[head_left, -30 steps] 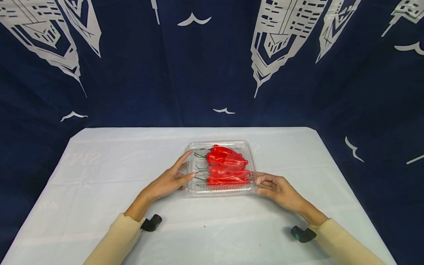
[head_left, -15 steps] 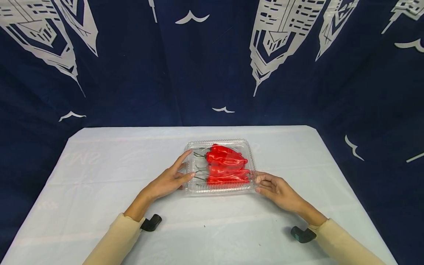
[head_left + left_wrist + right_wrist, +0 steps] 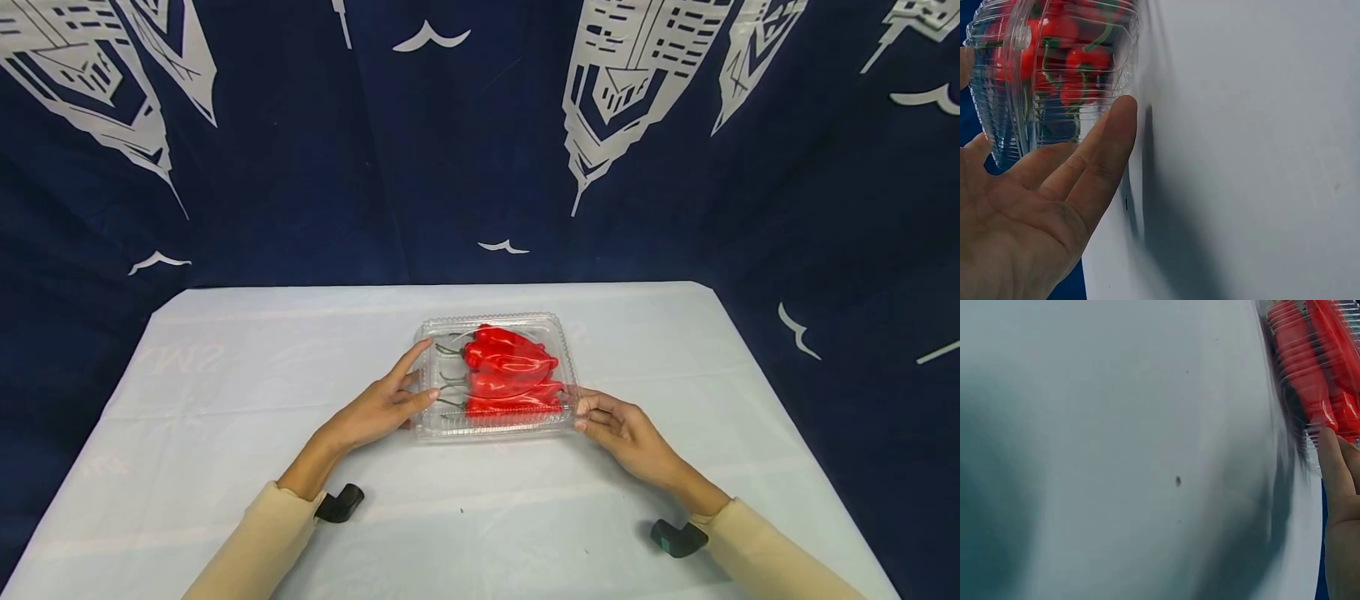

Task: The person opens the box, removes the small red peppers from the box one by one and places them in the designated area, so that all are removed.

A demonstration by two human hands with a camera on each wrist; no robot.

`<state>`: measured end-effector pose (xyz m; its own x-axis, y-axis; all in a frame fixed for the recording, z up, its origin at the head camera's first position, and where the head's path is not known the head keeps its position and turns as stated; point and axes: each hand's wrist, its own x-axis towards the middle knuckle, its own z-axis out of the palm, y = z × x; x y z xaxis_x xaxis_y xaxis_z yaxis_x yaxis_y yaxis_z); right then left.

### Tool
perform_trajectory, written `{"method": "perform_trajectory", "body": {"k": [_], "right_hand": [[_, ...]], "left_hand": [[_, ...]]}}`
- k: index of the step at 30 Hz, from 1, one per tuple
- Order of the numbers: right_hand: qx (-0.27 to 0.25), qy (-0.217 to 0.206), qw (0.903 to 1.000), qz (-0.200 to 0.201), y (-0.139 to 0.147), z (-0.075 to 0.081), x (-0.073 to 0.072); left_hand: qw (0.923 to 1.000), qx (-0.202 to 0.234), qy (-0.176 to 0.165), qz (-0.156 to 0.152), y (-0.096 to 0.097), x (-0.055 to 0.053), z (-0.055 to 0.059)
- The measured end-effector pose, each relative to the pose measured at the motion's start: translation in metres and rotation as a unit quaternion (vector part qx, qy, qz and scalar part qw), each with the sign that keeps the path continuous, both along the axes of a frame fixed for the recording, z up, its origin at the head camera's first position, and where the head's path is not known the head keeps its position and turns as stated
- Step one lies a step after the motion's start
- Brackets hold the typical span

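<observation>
Two hands [image 3: 378,410] [image 3: 624,431], loosely spread, touching clear container [image 3: 442,425]

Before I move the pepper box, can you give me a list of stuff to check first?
1. Left hand touching the clear box: ok, it is against the box's left side.
2. Right hand touching it too: ok, it is at the near right corner.
3. Red peppers inside: ok, every one I can see is in the box.
4. Lid snapped tight: cannot tell. It is down over the peppers, but the pictures don't show if it is locked.
5. Box sitting flat on the white table: cannot tell, its bottom is hidden.
</observation>
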<state>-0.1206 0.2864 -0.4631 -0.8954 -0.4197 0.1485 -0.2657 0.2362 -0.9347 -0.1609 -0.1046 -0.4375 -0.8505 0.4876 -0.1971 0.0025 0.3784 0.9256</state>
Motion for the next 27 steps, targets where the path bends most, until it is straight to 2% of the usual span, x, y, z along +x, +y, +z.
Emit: {"method": "perform_trajectory", "body": {"k": [5,14,22,25,27], "right_hand": [[0.018,0.015,0.9997,-0.005,-0.0022,-0.0008,0.001],[0.089,0.067,0.9938,-0.001,-0.0049,-0.0006,0.0011],[0.094,0.091,0.9913,0.013,-0.0033,-0.0028,-0.0012],[0.094,0.087,0.9918,0.012,-0.0042,-0.0029,-0.0012],[0.081,0.069,0.9943,0.009,-0.0051,-0.0031,-0.0002]], "left_hand": [[1.0,-0.006,0.003,0.0,0.0,0.0004,0.0002],[0.9998,-0.015,0.007,-0.008,-0.0002,-0.0006,-0.0012],[0.9997,-0.011,0.012,-0.016,0.0005,-0.0015,-0.002],[0.9998,-0.012,0.012,-0.014,0.0004,-0.0018,-0.0017],[0.9998,-0.012,0.01,-0.013,0.0,-0.0016,-0.0017]]}}
